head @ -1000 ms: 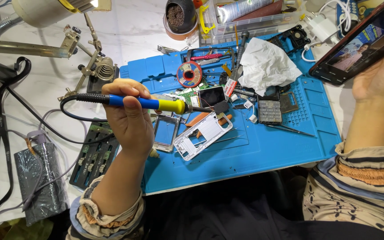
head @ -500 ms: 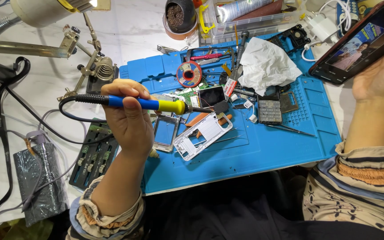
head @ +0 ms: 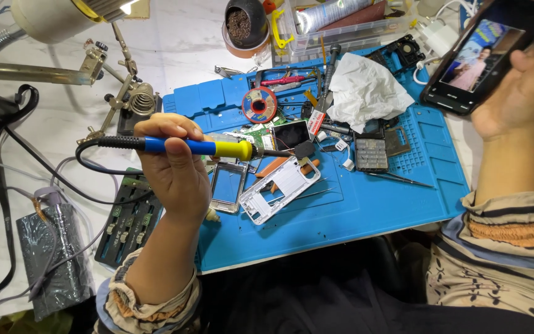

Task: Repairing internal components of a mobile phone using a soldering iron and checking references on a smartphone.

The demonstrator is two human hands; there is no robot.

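Left hand (head: 177,170) is wrapped around a blue and yellow soldering iron (head: 199,147), tip hovering over the blue work mat (head: 372,204) just above the white phone frame (head: 279,196). Right hand (head: 517,93) grips a lit smartphone (head: 483,52) off the mat's far right corner.

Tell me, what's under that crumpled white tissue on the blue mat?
The crumpled white tissue lies on the blue mat. Beside its lower edge sit a grey keypad and small dark parts. Whatever is right beneath the tissue is covered.
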